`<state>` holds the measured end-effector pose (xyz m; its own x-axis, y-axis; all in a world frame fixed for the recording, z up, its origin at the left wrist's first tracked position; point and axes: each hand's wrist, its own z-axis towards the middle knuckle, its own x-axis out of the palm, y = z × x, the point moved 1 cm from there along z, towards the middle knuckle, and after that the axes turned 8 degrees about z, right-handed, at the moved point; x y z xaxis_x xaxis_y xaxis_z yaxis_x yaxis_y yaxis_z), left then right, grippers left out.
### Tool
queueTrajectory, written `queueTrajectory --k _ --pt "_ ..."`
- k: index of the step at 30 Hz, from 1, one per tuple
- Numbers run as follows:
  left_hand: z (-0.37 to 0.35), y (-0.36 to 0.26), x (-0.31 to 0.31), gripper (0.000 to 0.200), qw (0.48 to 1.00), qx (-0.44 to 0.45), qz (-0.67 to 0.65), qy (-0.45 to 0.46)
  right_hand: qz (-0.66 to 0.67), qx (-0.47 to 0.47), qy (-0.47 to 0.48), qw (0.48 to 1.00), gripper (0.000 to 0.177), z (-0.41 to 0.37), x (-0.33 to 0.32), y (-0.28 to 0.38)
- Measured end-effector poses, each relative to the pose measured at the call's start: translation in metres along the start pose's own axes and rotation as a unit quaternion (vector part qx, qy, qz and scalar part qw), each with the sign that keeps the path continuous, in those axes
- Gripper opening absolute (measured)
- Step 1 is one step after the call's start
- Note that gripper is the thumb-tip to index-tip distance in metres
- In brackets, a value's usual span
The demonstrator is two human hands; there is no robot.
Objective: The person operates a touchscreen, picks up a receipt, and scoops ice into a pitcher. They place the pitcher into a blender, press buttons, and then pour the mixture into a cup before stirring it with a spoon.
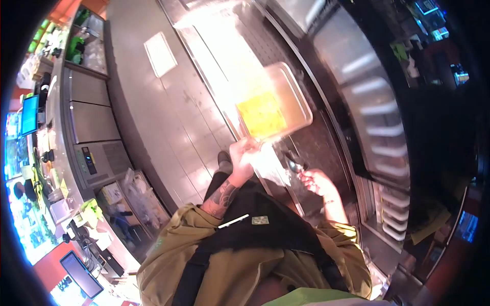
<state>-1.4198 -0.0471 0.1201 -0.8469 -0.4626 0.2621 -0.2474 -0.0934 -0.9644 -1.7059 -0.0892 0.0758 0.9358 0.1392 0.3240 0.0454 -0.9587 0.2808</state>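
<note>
A pale shallow tray (298, 104) extends over the brightly lit metal counter, and a flat yellow block or sheet of food (262, 115) covers its left part. My left hand (245, 154) is closed at the tray's near corner, seemingly gripping its rim; glare hides the fingertips. To the right, my right hand (315, 182) pinches a shiny metal spoon (294, 165), whose rounded end points away from me. The spoon is over the dark steel surface, apart from the tray.
A steel counter (286, 188) runs alongside me, with stacked pale trays or rails (385, 132) at its right. On the left, behind the tiled floor (153, 112), stands another counter with steel fridge doors (94, 122) and a screen (81, 275).
</note>
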Motion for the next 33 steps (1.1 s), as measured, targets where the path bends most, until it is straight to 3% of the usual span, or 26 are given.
queueTrajectory --k 2,4,6,7,8,10,13,16,17,18,20,21,22,23,24,25,27,28,30,31,33 --pt "0.034 -0.028 -0.026 0.022 1.000 -0.004 -0.011 -0.011 0.115 0.032 -0.053 0.991 0.025 0.043 0.015 -0.009" --pt "0.057 -0.019 -0.052 0.025 0.983 -0.090 -0.097 -0.131 0.113 0.057 0.005 0.992 0.028 0.073 0.017 -0.013" --pt "0.081 -0.018 -0.102 0.027 0.997 0.015 -0.077 0.011 0.200 0.155 0.041 0.967 0.031 0.106 0.020 -0.009" --pt "0.094 -0.037 -0.113 0.031 0.994 -0.034 -0.096 -0.023 0.050 0.081 -0.023 0.995 0.033 0.100 0.037 0.002" --pt "0.108 -0.056 -0.124 0.035 0.988 -0.082 -0.118 -0.059 -0.102 0.002 -0.086 0.991 0.035 0.083 0.064 0.021" --pt "0.138 -0.064 -0.166 0.037 0.985 -0.101 -0.087 -0.109 -0.358 0.077 -0.083 0.927 0.038 0.099 0.103 0.061" --pt "0.206 -0.099 -0.236 0.035 0.996 -0.090 -0.024 0.007 -0.433 0.090 -0.118 0.889 0.040 0.095 0.231 0.145" --pt "0.281 -0.129 -0.302 0.029 0.993 -0.084 0.071 0.048 -0.408 -0.090 -0.008 0.908 0.038 0.129 0.356 0.226" --pt "0.306 -0.142 -0.322 0.026 0.991 0.007 0.121 0.047 -0.430 -0.175 0.026 0.885 0.044 0.156 0.393 0.251" --pt "0.332 -0.166 -0.339 0.024 0.995 0.006 0.090 0.052 -0.478 -0.229 -0.002 0.848 0.043 0.176 0.442 0.283" --pt "0.379 -0.179 -0.376 0.017 0.995 0.020 0.095 -0.020 -0.447 -0.313 -0.003 0.838 0.041 0.229 0.528 0.347" --pt "0.406 -0.190 -0.396 0.016 0.994 0.008 0.109 -0.025 -0.378 -0.371 0.032 0.848 0.037 0.281 0.555 0.382" --pt "0.436 -0.201 -0.418 0.016 0.992 0.000 0.125 -0.032 -0.313 -0.395 -0.040 0.863 0.032 0.283 0.620 0.424" --pt "0.466 -0.207 -0.440 0.016 0.989 -0.007 0.144 -0.041 -0.403 -0.559 -0.112 0.716 0.029 0.399 0.618 0.475" --pt "0.495 -0.207 -0.461 0.016 0.988 -0.001 0.150 -0.049 -0.426 -0.542 -0.100 0.718 0.029 0.388 0.677 0.527" --pt "0.523 -0.206 -0.483 0.016 0.986 0.005 0.156 -0.061 -0.381 -0.583 -0.124 0.707 0.029 0.394 0.727 0.568" --pt "0.577 -0.199 -0.525 0.017 0.983 0.001 0.160 -0.086 -0.412 -0.611 -0.163 0.656 0.037 0.473 0.786 0.667" --pt "0.603 -0.193 -0.545 0.018 0.983 -0.009 0.156 -0.099 -0.445 -0.646 -0.249 0.568 0.044 0.502 0.813 0.706" --pt "0.672 -0.189 -0.573 0.019 0.979 -0.012 0.157 -0.131 -0.450 -0.641 -0.307 0.541 0.054 0.569 0.851 0.780" --pt "0.699 -0.194 -0.585 0.019 0.974 -0.024 0.170 -0.148 -0.554 -0.521 -0.344 0.551 0.061 0.578 0.870 0.814" --pt "0.751 -0.223 -0.606 0.020 0.969 -0.046 0.156 -0.188 -0.517 -0.522 -0.393 0.553 0.062 0.622 0.882 0.839"
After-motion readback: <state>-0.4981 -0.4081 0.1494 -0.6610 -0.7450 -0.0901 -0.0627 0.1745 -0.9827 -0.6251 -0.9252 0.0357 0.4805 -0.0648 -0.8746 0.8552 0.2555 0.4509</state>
